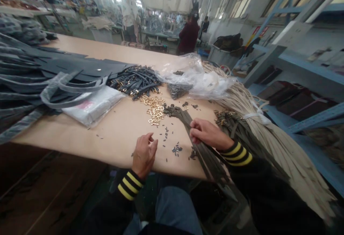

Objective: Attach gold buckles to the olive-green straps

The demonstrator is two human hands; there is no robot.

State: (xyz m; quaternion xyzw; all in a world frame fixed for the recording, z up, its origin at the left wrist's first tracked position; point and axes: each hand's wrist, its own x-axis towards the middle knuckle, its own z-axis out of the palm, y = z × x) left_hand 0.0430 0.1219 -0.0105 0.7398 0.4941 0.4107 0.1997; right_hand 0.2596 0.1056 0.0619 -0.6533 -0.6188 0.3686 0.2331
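Tightly, my right hand [207, 133] closes around a bundle of dark straps [204, 148] at the near edge of a tan-topped worktable [110, 139], their tails hanging past the edge, while my left hand [143, 155] sits loosely curled just beside them, nothing visible in its grasp, near scattered small dark metal fittings [174, 150]. Farther along lie gold rectangular buckles [155, 110], a heap of buckled dark straps [135, 82] and a clear plastic bag [195, 79]. To my right, a bundle of beige straps [271, 149], tied with a white band [256, 114], runs past the table beside blue metal shelving [309, 68]; two co-workers [188, 37] stand beyond the far end
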